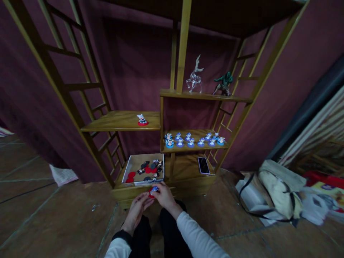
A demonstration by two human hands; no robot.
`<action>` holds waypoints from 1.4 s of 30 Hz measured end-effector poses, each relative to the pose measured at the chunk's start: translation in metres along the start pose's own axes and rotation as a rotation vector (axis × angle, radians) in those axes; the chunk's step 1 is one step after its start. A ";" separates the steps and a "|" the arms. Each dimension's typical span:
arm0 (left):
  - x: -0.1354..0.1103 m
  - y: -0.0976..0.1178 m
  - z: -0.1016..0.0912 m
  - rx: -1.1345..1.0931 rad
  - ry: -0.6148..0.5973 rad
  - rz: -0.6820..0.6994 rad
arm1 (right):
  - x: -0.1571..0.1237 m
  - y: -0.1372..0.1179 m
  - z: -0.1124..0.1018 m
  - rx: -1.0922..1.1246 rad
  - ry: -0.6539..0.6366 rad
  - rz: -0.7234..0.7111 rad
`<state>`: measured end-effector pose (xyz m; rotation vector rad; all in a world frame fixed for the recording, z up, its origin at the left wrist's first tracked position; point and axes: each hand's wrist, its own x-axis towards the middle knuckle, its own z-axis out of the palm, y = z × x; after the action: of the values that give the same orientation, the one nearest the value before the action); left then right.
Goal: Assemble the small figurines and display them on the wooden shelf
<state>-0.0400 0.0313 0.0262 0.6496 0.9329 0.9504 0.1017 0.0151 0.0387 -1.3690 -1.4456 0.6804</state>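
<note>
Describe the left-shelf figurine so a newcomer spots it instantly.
On the wooden display rack, find the left shelf above the shallow box. The small figurine stands alone there on a red base, unlike the blue- and purple-based figurines grouped on the middle right-hand shelf.

We note one small two-coloured figurine: a blue-violet figure part [155, 188] with a paler patch, and a red base [151, 194], rounded at its visible edge. The figure part sits between the thumb and fingertips of the right hand [162, 195], while the red base lies just below and to the left of it, against the fingertips of the left hand [139, 205]. We see the two parts close together and the base tilted between the hands, partly covered by fingers; whether they are joined we cannot tell.
</note>
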 end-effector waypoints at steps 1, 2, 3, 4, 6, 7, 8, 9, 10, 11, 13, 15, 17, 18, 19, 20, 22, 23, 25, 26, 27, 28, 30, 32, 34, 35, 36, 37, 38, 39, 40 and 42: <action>-0.001 0.001 0.001 0.002 -0.006 -0.020 | 0.001 -0.004 -0.005 -0.021 0.000 -0.008; -0.001 0.002 0.002 0.006 -0.015 -0.038 | 0.002 -0.009 -0.011 -0.039 -0.006 -0.018; -0.002 0.003 0.003 0.012 -0.021 -0.048 | 0.004 -0.016 -0.019 -0.054 -0.012 -0.030; -0.002 0.004 0.004 0.020 -0.022 -0.054 | 0.006 -0.024 -0.029 -0.066 -0.022 -0.045; -0.002 0.005 0.004 0.038 -0.012 -0.048 | 0.012 -0.044 -0.054 -0.082 -0.031 -0.080; -0.002 0.006 0.004 0.048 -0.004 -0.042 | 0.017 -0.056 -0.069 -0.079 -0.025 -0.108; -0.002 0.007 0.004 0.057 0.002 -0.035 | 0.022 -0.068 -0.087 -0.076 -0.019 -0.142; -0.002 0.008 0.003 0.063 0.006 -0.026 | 0.029 -0.080 -0.106 -0.078 -0.002 -0.178; -0.002 0.009 0.002 0.069 0.007 -0.020 | 0.038 -0.091 -0.127 -0.085 0.027 -0.216; -0.002 0.010 0.001 0.074 0.011 -0.016 | 0.048 -0.101 -0.148 -0.093 0.075 -0.248; -0.002 0.011 0.000 0.081 0.015 -0.013 | 0.072 -0.115 -0.193 -0.099 0.182 -0.288; -0.001 0.011 -0.001 0.089 0.017 -0.016 | 0.101 -0.120 -0.237 -0.167 0.296 -0.300; 0.000 0.011 -0.002 0.095 0.012 -0.016 | 0.131 -0.118 -0.273 -0.301 0.344 -0.268; 0.001 0.010 -0.003 0.098 0.006 -0.017 | 0.146 -0.115 -0.288 -0.375 0.356 -0.230; 0.001 0.009 -0.003 0.102 0.002 -0.015 | 0.159 -0.110 -0.299 -0.450 0.370 -0.195; 0.002 0.009 -0.003 0.104 0.000 -0.011 | 0.171 -0.105 -0.308 -0.521 0.389 -0.163; 0.002 0.007 -0.002 0.108 0.002 -0.003 | 0.189 -0.093 -0.317 -0.655 0.360 -0.084; 0.002 0.007 -0.002 0.110 0.004 0.000 | 0.196 -0.086 -0.318 -0.709 0.334 -0.051; 0.002 0.005 -0.001 0.115 0.006 0.005 | 0.205 -0.073 -0.316 -0.788 0.270 0.008; 0.003 0.005 -0.001 0.119 0.007 0.006 | 0.207 -0.067 -0.313 -0.817 0.242 0.038; 0.003 0.004 -0.001 0.124 0.009 0.007 | 0.209 -0.062 -0.311 -0.844 0.215 0.073; 0.004 0.004 -0.002 0.130 0.012 0.010 | 0.211 -0.057 -0.309 -0.868 0.189 0.111; 0.005 0.003 -0.004 0.140 0.018 0.017 | 0.214 -0.052 -0.307 -0.914 0.128 0.181; 0.006 0.003 -0.007 0.140 0.015 0.028 | 0.216 -0.050 -0.308 -0.941 0.064 0.218; 0.007 0.003 -0.009 0.134 0.010 0.032 | 0.219 -0.052 -0.310 -0.946 0.016 0.232; 0.007 0.003 -0.010 0.130 0.009 0.032 | 0.220 -0.054 -0.312 -0.945 0.000 0.241; 0.008 0.003 -0.011 0.126 0.007 0.030 | 0.221 -0.056 -0.314 -0.946 -0.013 0.256; 0.009 0.002 -0.012 0.122 0.006 0.027 | 0.221 -0.058 -0.316 -0.953 -0.033 0.274; 0.010 0.002 -0.013 0.118 0.001 0.023 | 0.221 -0.059 -0.317 -0.962 -0.055 0.291; 0.011 0.001 -0.014 0.114 -0.005 0.022 | 0.221 -0.061 -0.318 -0.972 -0.076 0.303; 0.012 0.000 -0.015 0.111 -0.011 0.021 | 0.221 -0.061 -0.318 -0.980 -0.095 0.310; 0.013 -0.001 -0.016 0.109 -0.020 0.020 | 0.220 -0.062 -0.318 -0.987 -0.116 0.312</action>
<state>-0.0500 0.0435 0.0129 0.7604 0.9668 0.9144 0.3951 0.1402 0.2662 -2.3722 -1.7662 0.2005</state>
